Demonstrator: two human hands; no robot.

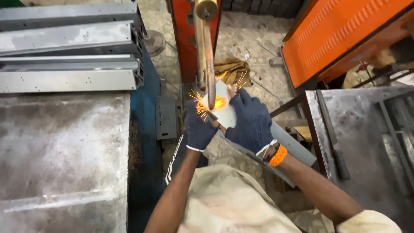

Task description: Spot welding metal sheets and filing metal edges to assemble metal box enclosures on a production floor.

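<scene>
Even, diffuse daylight is filling the workshop, leaving only soft shadows under the steel table (64, 146) at the left edge. Orange sparks (202, 105) are flaring at the centre and overexposing a small patch of the sheet-metal piece (228, 113). Pale glare is washing over the stacked metal channels (69, 39). Wide-angle distortion is bending lines near the corners, and the sparks are streaking slightly.

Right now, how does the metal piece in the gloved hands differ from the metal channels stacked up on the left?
The metal piece is held up by the left hand and right hand; the stacked channels lie untouched on the bench. The held piece throws orange sparks where the copper arm meets it; the channels show none. The held piece is tilted; the channels lie flat, side by side. Both are pale grey sheet metal.
</scene>
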